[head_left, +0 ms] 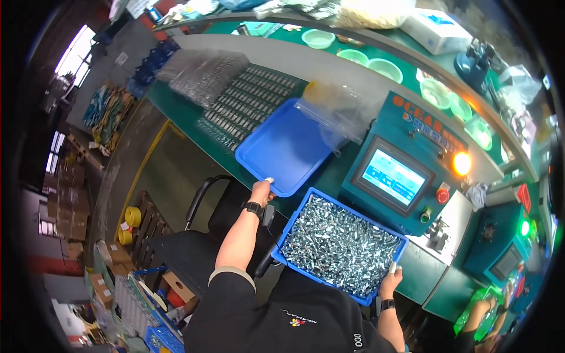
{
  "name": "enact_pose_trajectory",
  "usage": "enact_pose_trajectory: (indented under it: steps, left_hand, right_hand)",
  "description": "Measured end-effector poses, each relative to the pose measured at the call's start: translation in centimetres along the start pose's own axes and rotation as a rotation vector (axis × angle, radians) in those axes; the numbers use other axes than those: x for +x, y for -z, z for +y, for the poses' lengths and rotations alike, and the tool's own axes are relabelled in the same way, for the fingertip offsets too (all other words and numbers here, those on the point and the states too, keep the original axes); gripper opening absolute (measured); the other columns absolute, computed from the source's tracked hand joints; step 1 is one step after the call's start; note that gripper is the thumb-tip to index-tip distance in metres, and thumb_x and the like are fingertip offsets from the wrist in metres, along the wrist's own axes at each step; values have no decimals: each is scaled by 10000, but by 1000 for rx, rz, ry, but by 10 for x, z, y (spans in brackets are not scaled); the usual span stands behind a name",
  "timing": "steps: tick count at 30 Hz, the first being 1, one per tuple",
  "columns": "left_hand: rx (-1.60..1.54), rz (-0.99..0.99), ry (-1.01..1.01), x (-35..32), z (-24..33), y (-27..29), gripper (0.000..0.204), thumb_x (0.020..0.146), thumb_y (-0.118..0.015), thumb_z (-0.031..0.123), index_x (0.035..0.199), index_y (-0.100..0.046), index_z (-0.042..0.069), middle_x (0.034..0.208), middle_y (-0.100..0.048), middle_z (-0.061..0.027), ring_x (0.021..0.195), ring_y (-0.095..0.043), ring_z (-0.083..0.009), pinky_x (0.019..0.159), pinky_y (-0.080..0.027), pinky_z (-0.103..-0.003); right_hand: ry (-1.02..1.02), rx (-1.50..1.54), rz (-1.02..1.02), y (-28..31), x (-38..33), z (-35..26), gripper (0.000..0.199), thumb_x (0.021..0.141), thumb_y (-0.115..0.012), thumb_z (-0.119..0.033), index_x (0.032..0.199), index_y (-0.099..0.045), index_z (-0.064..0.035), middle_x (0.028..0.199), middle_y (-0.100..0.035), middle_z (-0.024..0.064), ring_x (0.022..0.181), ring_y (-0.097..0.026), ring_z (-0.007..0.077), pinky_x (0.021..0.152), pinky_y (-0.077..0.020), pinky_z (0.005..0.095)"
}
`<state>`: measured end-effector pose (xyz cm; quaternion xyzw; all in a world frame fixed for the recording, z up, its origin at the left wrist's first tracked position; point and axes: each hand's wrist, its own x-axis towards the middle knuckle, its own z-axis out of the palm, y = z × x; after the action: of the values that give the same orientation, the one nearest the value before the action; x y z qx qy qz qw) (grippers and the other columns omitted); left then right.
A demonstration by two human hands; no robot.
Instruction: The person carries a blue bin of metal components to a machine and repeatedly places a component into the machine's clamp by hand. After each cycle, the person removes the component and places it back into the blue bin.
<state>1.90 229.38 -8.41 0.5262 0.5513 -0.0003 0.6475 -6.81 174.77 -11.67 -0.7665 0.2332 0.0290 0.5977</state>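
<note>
My left hand (262, 189) grips the near edge of an empty blue tray (288, 144) that lies on the green bench. My right hand (391, 281) holds the right near corner of a blue bin (299, 216) filled with several small shiny metal parts (341, 244). The bin rests in front of me, between both arms. Both wrists wear dark bands, and white tips cover some fingers.
A teal control box (406, 159) with a lit screen (393, 176), a red button (442, 195) and an orange lamp (462, 163) stands behind the bin. Clear bags (341, 112), trays of packed parts (247, 103), green bowls (385, 67) and a black chair (203, 235) surround me.
</note>
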Motion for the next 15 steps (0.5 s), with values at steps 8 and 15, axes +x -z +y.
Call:
enact_pose_trajectory:
  steps: [8,15]
  left_hand:
    - [-200,40,-128,-54,-12,41,140,913,-585,182,860,-593,52,689,-580,-49,488,-518,-163,414,-381,-292]
    - [-428,155,-168,-90,-6,72,121,914,-581,185,873,-596,73,696,-585,-36,548,-559,-149,433,-410,-291]
  right_hand:
    - [0,2,-67,9,2,10,322,1035,-539,-248,795,-465,-47,755,-448,-43,717,-357,74,603,-334,282]
    - [59,-39,-54,11,4,10,343,1035,-538,-254,771,-447,-56,746,-443,-44,711,-354,74,589,-323,288]
